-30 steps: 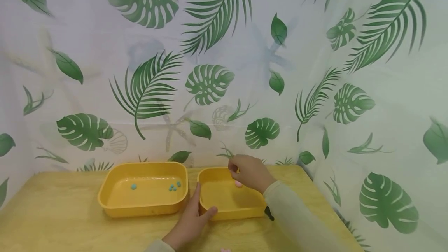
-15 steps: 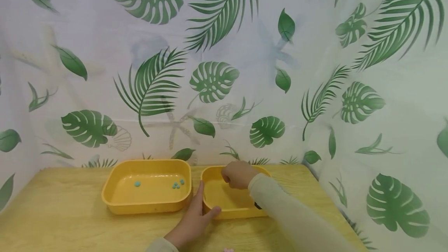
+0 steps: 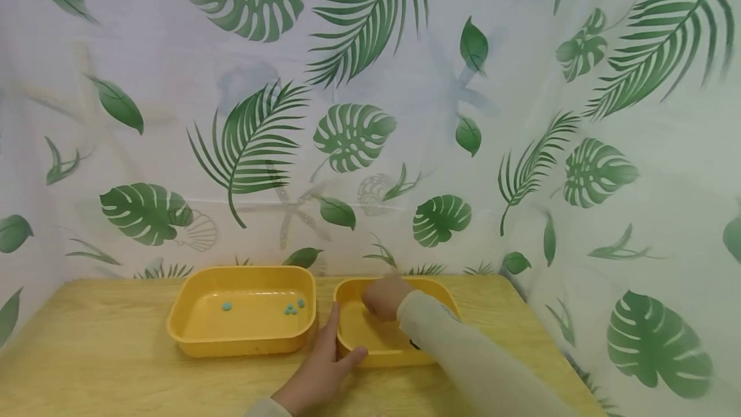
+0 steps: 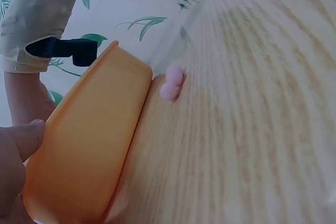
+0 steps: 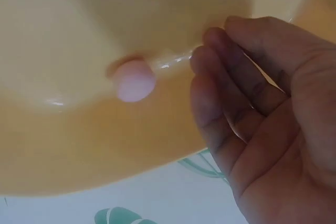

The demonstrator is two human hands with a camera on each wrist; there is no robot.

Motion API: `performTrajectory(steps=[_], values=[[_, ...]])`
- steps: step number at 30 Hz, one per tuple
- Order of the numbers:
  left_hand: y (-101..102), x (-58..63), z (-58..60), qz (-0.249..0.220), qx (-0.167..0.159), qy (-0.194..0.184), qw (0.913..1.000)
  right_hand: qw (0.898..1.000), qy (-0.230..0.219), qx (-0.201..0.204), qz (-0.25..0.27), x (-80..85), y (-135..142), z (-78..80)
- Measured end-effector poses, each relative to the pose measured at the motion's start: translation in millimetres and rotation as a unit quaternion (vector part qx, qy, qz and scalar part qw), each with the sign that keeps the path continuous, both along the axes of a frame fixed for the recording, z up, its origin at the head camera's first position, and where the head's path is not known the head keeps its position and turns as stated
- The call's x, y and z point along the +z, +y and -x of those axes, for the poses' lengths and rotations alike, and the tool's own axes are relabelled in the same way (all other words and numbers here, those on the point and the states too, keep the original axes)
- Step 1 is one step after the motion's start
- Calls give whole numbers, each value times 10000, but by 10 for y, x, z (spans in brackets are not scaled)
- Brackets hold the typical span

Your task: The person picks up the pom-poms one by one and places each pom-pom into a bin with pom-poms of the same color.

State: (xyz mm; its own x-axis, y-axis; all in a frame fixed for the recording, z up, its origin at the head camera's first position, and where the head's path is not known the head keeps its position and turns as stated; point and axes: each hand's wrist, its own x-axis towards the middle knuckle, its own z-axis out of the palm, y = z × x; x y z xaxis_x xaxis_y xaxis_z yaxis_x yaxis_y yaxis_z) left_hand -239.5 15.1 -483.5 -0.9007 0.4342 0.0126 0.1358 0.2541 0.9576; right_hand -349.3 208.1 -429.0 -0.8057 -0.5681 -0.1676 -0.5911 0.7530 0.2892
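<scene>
My left hand (image 3: pixel 321 362) holds the right yellow tray (image 3: pixel 399 358) at its front left corner, the thumb on the front wall and the fingers along the left side. My right hand (image 3: pixel 386 298) reaches down inside that tray, fingers bent and fingertips close together. In the right wrist view a pink ball (image 5: pixel 134 81) lies on the tray's floor beside the fingers (image 5: pixel 206 98), apart from them. I cannot tell whether the fingertips pinch something small. Two pink balls (image 4: pixel 171 83) touch each other on the table in front of this tray.
A second yellow tray (image 3: pixel 240 346) stands to the left, with several small blue balls (image 3: pixel 291 309) in its right part and one bigger blue ball (image 3: pixel 227 306) further left. A leaf-print cloth (image 3: pixel 347 211) hangs behind the wooden table (image 3: pixel 116 372).
My right hand has moved left and lower into the right tray. The pink ball in it, seen earlier from the head, is now hidden there. My left hand stays at the tray's corner.
</scene>
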Motion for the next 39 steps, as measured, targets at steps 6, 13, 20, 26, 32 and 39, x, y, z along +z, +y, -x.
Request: performTrajectory(steps=[6,13,20,26,32,39], values=[[-7,43,-24,67,68,20,10000,9996,-60,-146,253,28,-27,-38],[0,50,-27,173,164,110,9997,9983,-318,-286,406,100,-32,-79],[15,10,4,131,199,192,9995,9981,-303,-221,495,47,15,-19],[17,9,-6,148,239,167,9995,9987,-282,-94,414,5,59,53],[24,24,-29,233,316,75,9992,9906,-629,-419,1137,124,147,55],[23,29,-18,229,295,157,9992,9516,-1368,-784,2639,516,270,-198]])
